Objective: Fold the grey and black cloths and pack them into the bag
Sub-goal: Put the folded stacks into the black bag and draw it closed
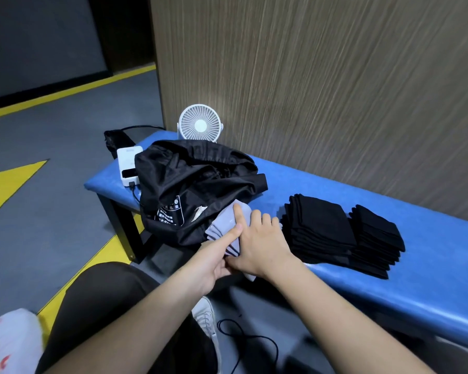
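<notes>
A stack of folded grey cloths [223,224] lies against the front of the crumpled black bag [189,174] on the blue bench [389,287]. My left hand [216,255] grips the stack from the near left side, thumb lying across its top. My right hand [262,241] rests flat on top of the grey stack, index finger stretched toward the bag. Two stacks of folded black cloths [322,228] [376,238] sit on the bench to the right of my hands.
A white desk fan [200,122] stands behind the bag by the wood-grain wall. A white power bank [129,166] with a black cable lies at the bench's left end. A white plastic bag [8,344] and a loose black cord [249,344] lie on the floor.
</notes>
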`<state>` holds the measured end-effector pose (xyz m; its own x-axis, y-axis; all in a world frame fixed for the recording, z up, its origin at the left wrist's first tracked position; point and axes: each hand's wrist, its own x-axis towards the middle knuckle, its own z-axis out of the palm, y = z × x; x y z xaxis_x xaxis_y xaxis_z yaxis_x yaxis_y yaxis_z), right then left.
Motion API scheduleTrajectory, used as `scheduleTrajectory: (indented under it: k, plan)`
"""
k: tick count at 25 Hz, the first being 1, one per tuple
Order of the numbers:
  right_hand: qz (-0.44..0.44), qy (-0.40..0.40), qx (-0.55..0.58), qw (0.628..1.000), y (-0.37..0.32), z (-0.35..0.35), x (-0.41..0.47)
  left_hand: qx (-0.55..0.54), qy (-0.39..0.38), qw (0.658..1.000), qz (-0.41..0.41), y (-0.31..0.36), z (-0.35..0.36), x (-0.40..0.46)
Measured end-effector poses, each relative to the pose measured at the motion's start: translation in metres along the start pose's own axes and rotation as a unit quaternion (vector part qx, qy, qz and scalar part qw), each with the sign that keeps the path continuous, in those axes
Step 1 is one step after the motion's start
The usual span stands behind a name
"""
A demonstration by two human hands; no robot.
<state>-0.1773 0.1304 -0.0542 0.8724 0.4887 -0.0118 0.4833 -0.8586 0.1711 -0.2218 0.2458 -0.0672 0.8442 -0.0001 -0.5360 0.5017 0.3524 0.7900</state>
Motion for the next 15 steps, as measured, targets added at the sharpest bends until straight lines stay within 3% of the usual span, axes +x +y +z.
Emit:
scheduleTrajectory:
  k: [4,7,12,15]
  plan:
    - [0.006,-0.062,0.142,0.988,0.020,-0.023,-0.012,-0.003,0.001,0.999,0.042,0.006,0.005,-0.014]
    - [0.001,-0.103,0.335,0.937,0.046,-0.046,-0.030,0.029,-0.023,0.996,0.080,0.011,0.012,-0.034]
    - [0.015,-0.042,0.651,0.758,0.065,-0.072,-0.048,0.056,-0.098,0.976,0.189,0.042,0.013,-0.068]
    - [0.015,-0.071,0.755,0.651,0.061,-0.087,-0.044,0.085,-0.112,0.970,0.199,0.071,0.004,-0.067]
